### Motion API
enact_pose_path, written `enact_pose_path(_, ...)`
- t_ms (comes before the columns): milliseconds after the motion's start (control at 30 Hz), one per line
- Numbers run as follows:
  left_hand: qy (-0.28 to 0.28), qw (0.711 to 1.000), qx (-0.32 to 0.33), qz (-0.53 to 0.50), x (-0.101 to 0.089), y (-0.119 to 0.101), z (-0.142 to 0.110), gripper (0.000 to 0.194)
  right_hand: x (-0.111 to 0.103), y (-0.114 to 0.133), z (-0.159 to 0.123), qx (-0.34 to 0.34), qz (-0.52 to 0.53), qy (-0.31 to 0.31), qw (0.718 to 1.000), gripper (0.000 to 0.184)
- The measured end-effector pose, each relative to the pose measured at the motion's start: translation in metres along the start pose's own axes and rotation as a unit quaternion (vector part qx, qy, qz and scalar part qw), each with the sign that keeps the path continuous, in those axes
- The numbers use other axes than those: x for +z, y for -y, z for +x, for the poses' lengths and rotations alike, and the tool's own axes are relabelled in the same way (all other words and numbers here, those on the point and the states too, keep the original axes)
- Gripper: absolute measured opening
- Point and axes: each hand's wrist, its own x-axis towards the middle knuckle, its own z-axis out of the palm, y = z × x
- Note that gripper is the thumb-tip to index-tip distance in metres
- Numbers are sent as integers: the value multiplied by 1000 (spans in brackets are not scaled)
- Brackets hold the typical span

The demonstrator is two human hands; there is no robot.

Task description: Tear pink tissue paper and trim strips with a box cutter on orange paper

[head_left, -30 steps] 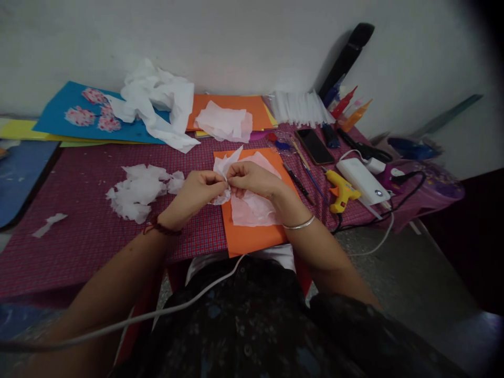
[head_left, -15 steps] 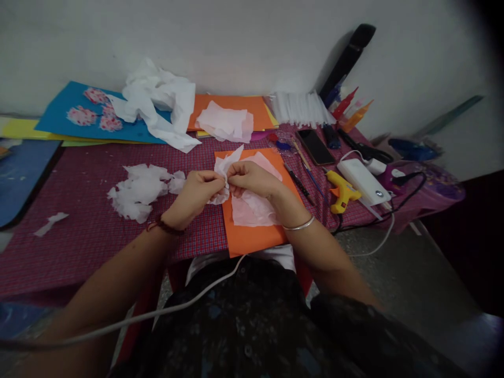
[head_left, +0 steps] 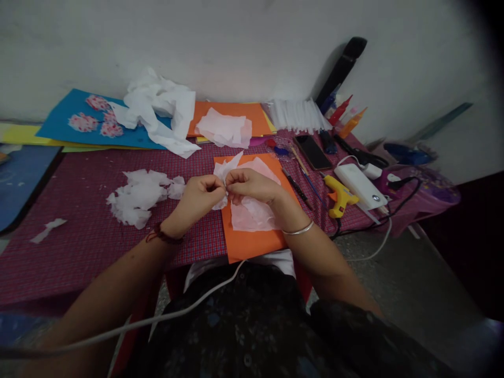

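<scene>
My left hand [head_left: 199, 198] and my right hand [head_left: 248, 185] meet fingertip to fingertip above the table, both pinched on a small piece of white tissue paper [head_left: 222, 170] whose edge sticks up between them. Under my right hand lies a pale pink tissue sheet [head_left: 252, 212] on an orange card sheet [head_left: 255, 239]. A pile of torn white tissue bits [head_left: 137, 195] sits just left of my left hand.
A crumpled white tissue heap [head_left: 161, 107], a blue card with pink blobs [head_left: 88, 123] and more orange card [head_left: 232, 113] line the wall. To the right lie a yellow glue gun [head_left: 339, 195], a phone [head_left: 313, 151], brushes, glue bottles [head_left: 348, 118] and a white power bank [head_left: 360, 185].
Both hands stay pinched on the tissue with only small finger movements; the view has tilted slightly, so everything sits a little lower in the picture.
</scene>
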Motion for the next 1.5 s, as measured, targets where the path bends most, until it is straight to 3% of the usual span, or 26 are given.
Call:
enact_pose_path(167, 5, 999, 19, 26, -1, -2, -2, 12, 4, 0, 1, 10, -11, -10, 1000, 23)
enact_pose_path(567, -1, 998, -24, -63, -1, 5, 1, 9, 5, 0, 1, -4, 10, -16, 1000, 21)
enact_pose_path(967, 4, 999, 31, 44, -1, -5, -2, 14, 3, 2, 0, -3, 12, -9, 1000, 21)
enact_pose_path(1367, 3, 998, -26, -56, 0, 3, 0, 7, 3, -2, 1, -18, 4, -2, 1000, 12)
enact_pose_path(1433, -22, 994, -16, -105, -5, 2, 3, 5, -1, -4, 3, -33, -24, -47, 998, 10)
enact_pose_path(1500, -52, 983, 4, -173, -15, -3, 6, 6, -8, -8, 7, -69, -69, -168, 981, 11)
